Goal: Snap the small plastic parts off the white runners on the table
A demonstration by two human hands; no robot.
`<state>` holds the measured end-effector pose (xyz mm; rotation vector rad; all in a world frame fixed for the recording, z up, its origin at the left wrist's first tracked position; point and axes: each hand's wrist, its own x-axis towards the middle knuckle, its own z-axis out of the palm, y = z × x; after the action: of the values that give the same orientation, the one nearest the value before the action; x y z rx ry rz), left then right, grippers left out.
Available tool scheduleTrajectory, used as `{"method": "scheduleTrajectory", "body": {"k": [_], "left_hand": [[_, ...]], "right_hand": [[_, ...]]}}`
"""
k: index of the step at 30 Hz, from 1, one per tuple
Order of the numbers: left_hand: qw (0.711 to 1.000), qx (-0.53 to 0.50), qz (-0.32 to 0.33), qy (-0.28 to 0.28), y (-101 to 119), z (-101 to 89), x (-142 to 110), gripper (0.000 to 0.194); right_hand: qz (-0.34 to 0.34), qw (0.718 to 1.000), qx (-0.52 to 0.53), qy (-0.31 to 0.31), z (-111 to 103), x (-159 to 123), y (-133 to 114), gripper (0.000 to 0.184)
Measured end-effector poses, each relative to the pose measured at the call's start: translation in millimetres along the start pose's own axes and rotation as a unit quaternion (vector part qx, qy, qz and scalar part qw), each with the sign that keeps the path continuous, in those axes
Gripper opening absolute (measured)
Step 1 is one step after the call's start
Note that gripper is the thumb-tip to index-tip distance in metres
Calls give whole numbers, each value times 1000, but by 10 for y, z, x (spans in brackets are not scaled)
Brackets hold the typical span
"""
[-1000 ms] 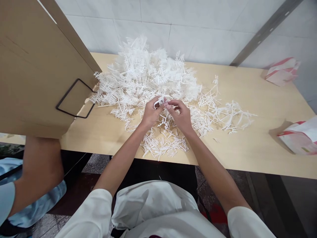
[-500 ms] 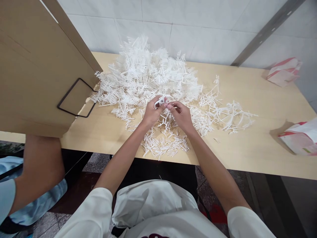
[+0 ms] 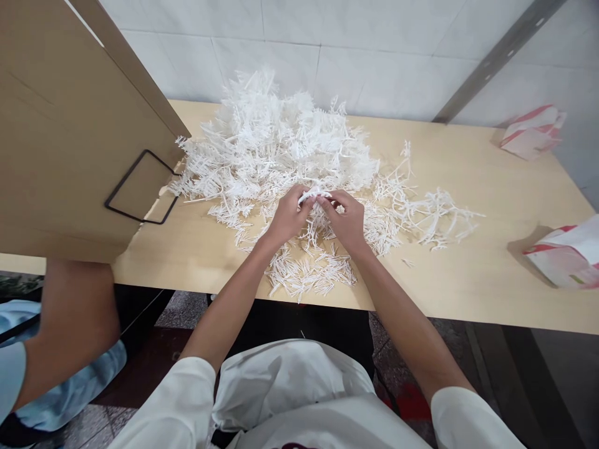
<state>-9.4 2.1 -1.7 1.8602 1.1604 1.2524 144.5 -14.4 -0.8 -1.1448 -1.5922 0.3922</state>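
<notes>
My left hand [image 3: 291, 212] and my right hand [image 3: 345, 215] meet over the table, fingers closed on one white branched plastic piece [image 3: 314, 194]. Both thumbs and fingertips press together at its middle, which partly hides it. Right behind them rises a large heap of white branched plastic pieces [image 3: 285, 137]. Below my hands lies a loose pile of small white sticks [image 3: 309, 271]. Bare, stripped-looking white branches [image 3: 435, 218] lie to the right of the heap.
A cardboard panel [image 3: 79, 137] with a black wire loop [image 3: 140, 187] stands at the left. Below it, a co-worker's arm [image 3: 77, 318] shows. Two red-and-white paper bags, one at the back [image 3: 532, 132] and one nearer [image 3: 566, 255], stand on the right of the table [image 3: 468, 280].
My fingers have shifted slightly around the white branched piece, and it sits turned differently between them. The right hand has rolled a little. The heap looks the same.
</notes>
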Motion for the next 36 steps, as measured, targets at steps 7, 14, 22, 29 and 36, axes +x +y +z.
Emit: {"method": "scheduleTrajectory", "body": {"k": [7,14,22,29,36], "left_hand": [[998,63,18,-19,-7,23,-60,16],[998,46,0,-32,-9,5,-25,7],[997,65,-12,-28,-3,9,-48,7],[996,-67,-60,10,48,54,-50,27],[988,-132,-51,55,11,5,23,44]], "right_hand": [[-3,996,-77,-35,25,-27,38,20],[6,988,-120,-95,51,-50,99,23],[23,989,-124,-74,24,-64,65,12],[55,997,-24,40,-27,-24,11,8],[14,999,4,-48,-44,20,-63,22]]}}
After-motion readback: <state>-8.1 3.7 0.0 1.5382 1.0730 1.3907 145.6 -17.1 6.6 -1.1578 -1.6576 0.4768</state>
